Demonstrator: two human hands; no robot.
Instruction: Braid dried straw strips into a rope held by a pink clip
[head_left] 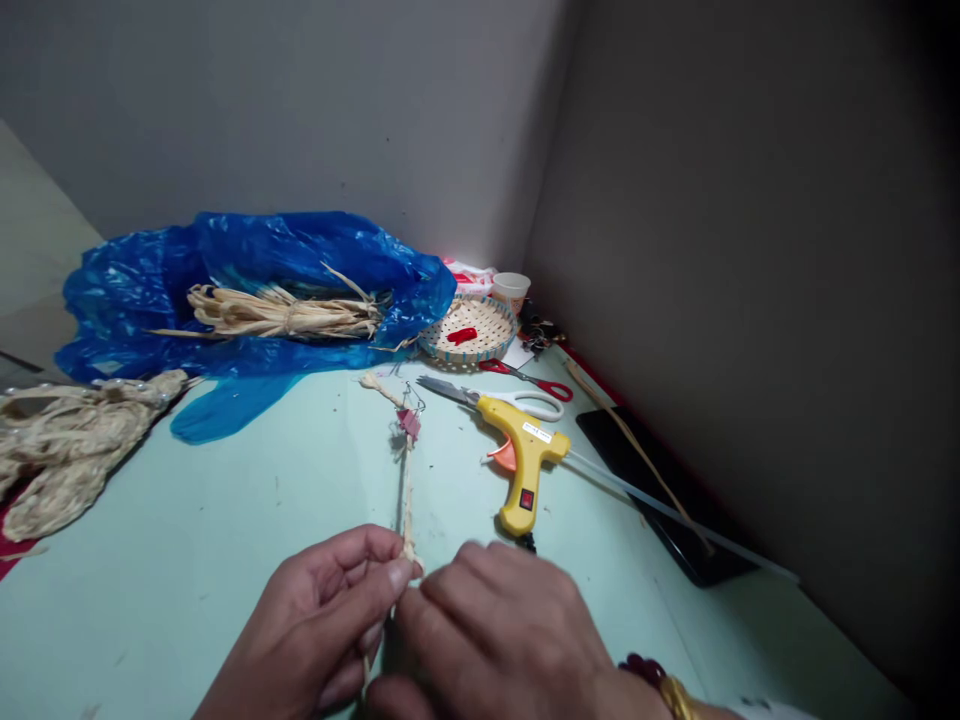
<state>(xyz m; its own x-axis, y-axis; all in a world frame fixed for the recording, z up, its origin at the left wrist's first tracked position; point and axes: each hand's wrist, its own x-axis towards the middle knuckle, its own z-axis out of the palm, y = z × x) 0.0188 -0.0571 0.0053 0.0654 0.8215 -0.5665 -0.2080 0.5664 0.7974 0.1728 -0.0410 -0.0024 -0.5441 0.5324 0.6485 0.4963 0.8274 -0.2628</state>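
A thin cord of pale plant fibre (408, 490) runs toward me over the table, and a small pink binder clip (409, 423) grips it near its far end. My left hand (319, 620) pinches the near end between thumb and fingers, where the fibre looks twisted or knotted. A loose strand hangs below that hand. Close beside it on the right, my right hand (495, 630) is closed with its fingers curled down; its fingertips and whatever they hold are hidden behind the knuckles.
To the right lie a yellow glue gun (525, 450) with a long glue stick, white-handled scissors (532, 403), red-handled scissors (536, 380) and a black tablet-like slab (675, 520). Behind are a woven basket (491, 345) and a fibre bundle (292, 312) on blue plastic (300, 240). Woven slippers (82, 450) sit left.
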